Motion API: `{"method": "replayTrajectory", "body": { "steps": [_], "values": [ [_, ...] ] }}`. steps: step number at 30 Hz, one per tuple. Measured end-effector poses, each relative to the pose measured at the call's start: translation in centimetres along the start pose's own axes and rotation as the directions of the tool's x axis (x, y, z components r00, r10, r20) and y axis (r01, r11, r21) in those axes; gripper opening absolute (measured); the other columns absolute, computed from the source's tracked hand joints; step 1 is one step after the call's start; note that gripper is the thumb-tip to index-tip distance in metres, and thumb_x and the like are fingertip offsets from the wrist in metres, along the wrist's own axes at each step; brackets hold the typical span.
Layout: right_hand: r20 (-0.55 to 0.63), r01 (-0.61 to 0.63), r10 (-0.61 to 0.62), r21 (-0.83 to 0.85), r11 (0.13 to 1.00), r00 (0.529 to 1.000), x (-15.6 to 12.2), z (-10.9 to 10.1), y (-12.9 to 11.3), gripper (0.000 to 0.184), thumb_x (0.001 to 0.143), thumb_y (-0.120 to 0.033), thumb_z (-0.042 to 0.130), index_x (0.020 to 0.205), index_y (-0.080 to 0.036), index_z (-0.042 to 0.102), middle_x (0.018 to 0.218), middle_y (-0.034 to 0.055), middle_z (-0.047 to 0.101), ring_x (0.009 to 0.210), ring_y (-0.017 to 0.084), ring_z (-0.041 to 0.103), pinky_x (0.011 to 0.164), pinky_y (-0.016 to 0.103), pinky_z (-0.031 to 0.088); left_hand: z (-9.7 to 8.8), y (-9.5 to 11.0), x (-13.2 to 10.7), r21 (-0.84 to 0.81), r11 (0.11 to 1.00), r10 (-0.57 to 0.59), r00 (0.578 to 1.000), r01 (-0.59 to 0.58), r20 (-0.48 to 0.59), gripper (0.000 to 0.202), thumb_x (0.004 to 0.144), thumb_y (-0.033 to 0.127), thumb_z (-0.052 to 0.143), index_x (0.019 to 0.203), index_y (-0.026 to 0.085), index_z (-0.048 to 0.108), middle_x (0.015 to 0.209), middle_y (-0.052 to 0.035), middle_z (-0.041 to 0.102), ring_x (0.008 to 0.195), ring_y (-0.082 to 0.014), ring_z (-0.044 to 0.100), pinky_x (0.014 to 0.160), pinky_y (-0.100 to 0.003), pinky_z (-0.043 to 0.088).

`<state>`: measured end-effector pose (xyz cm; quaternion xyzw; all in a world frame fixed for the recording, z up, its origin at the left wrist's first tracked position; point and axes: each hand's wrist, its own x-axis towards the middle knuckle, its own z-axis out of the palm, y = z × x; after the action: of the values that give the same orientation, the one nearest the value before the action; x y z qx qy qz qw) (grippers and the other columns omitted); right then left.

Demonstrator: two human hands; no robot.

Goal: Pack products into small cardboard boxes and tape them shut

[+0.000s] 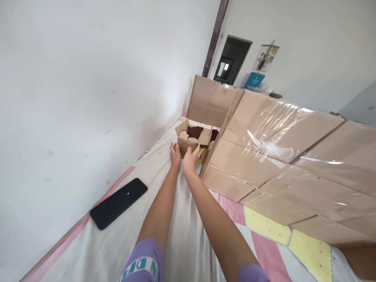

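A small cardboard box (188, 145) with a torn-open top stands on the bed-like cloth surface near the wall. My left hand (175, 156) is at its near left corner, thumb and fingers apart. At its near side, toward the right, is my right hand (190, 159), with the thumb up and the fingers stretched out; whether they press on the cardboard I cannot tell. Just beyond the right fingers a yellow box (202, 156) shows in part, beside the cardboard wall. A second dark box opening is partly visible there.
A tall folded cardboard partition (249, 141) wrapped in clear tape stands along the right. The white wall (88, 78) closes off the left. A black phone (119, 203) lies on the patterned cloth (264, 250). A blue bag (254, 80) appears beyond the partition.
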<state>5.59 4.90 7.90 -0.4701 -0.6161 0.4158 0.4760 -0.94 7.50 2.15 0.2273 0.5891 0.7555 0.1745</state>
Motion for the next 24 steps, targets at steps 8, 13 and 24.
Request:
{"method": "replayTrajectory", "body": {
  "steps": [8,13,24],
  "values": [
    [-0.291,-0.022,-0.028,-0.169,0.985,0.956,2.6,1.4,2.5,0.035,0.092,-0.029,0.036,0.126,-0.021,0.041,0.154,0.0205,0.035,0.152,0.027,0.020,0.121,0.052,0.018,0.5,-3.5,2.7,0.026,0.997,0.067,0.995,-0.069,0.071,0.045,0.106,0.047,0.030,0.123,0.019,0.059,0.130,-0.0136,0.066,0.127,-0.0240,0.058,0.111,-0.041,0.045],
    [-0.375,-0.129,0.087,-0.090,0.988,0.923,4.4,2.2,3.6,0.037,0.090,-0.029,0.035,0.126,-0.022,0.038,0.140,0.0216,0.043,0.133,0.029,0.043,0.112,0.048,0.034,0.6,-3.7,2.9,0.022,0.991,0.127,0.988,-0.129,0.088,0.038,0.105,0.040,0.032,0.120,0.020,0.061,0.126,-0.0112,0.068,0.119,-0.0210,0.063,0.105,-0.036,0.048],
    [0.091,0.385,-0.385,0.013,0.923,0.919,-1.8,1.5,0.8,0.015,0.085,-0.029,0.047,0.077,-0.026,0.035,0.108,0.0080,0.047,0.098,0.020,0.053,0.092,0.036,0.048,-5.3,3.3,5.0,-0.196,0.955,0.090,0.846,-0.224,-0.526,0.032,0.103,0.037,0.040,0.078,0.020,0.052,0.082,-0.0005,0.057,0.092,-0.0176,0.057,0.089,-0.031,0.048]
  ]
}}
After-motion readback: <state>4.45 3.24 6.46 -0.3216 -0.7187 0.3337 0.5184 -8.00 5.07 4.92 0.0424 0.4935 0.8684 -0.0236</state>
